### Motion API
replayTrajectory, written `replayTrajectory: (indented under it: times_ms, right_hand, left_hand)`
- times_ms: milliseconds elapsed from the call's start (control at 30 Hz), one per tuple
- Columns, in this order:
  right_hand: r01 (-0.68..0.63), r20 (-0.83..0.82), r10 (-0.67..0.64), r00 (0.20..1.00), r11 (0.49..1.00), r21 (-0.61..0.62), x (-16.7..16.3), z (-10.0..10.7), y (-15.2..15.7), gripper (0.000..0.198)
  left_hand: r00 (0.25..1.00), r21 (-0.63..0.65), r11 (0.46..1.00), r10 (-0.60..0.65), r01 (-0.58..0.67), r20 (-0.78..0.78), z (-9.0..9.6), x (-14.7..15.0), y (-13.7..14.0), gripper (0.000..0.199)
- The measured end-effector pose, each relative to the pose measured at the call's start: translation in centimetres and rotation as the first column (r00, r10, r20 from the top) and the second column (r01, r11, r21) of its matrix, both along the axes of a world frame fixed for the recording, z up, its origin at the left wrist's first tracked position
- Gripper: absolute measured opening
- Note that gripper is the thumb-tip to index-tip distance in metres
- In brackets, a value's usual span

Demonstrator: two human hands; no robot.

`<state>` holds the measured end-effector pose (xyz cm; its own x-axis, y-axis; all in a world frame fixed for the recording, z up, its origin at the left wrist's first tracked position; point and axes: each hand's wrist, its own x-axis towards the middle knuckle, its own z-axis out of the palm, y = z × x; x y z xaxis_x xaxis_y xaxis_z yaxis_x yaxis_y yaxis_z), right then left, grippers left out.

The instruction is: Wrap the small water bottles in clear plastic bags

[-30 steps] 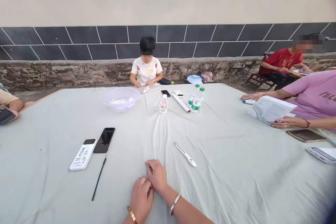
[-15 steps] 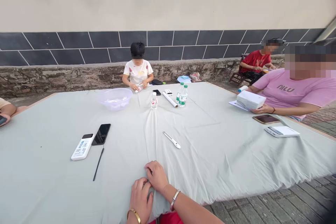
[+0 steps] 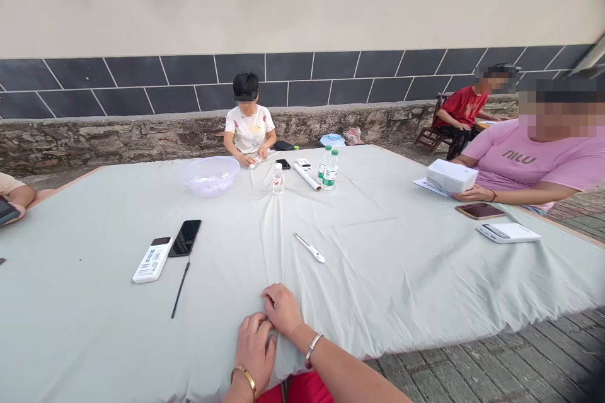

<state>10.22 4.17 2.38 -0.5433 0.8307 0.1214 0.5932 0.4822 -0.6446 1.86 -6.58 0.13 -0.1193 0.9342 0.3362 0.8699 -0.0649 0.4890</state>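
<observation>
My left hand (image 3: 255,347) rests palm down on the pale grey tablecloth (image 3: 227,264) near the front edge, fingers loosely bent and thumb apart. It wears a gold bracelet (image 3: 244,380). Just above and right of it, my right hand (image 3: 282,310) also lies on the cloth, its fingers curved toward the left and its fingertips partly hidden. A silver bracelet (image 3: 313,349) circles that wrist. The hands touch or nearly touch, and nothing shows in either one. Beyond them lies a white utility knife (image 3: 309,248), apart from both hands.
On the left are a white power bank (image 3: 152,261) and a black phone (image 3: 185,238) with a strap. A purple basin (image 3: 211,186), a small bottle (image 3: 278,179), green-capped bottles (image 3: 329,171) and a paper roll (image 3: 306,176) stand farther back. A person at right holds a white box (image 3: 451,176).
My hands stay in place on the cloth. The view shifts slightly. The person at right no longer shows the blue-tipped white object above the box; the person opposite moves their hands a little.
</observation>
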Motion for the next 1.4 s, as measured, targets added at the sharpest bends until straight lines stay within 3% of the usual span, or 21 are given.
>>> replayTrajectory:
  times_ms: [433,1400]
  right_hand:
    - [-0.012,0.022,0.012,1.000,1.000,0.004,0.0,0.1,0.0,0.026]
    - [-0.033,0.034,0.031,0.999,0.997,0.064,-0.7,-0.1,0.3,0.023]
  left_hand:
    - [1.000,0.026,1.000,-0.007,0.007,-0.019,-0.5,-0.2,0.1,0.022]
    - [0.998,-0.027,0.999,0.020,-0.021,-0.051,0.7,-0.5,-0.1,0.016]
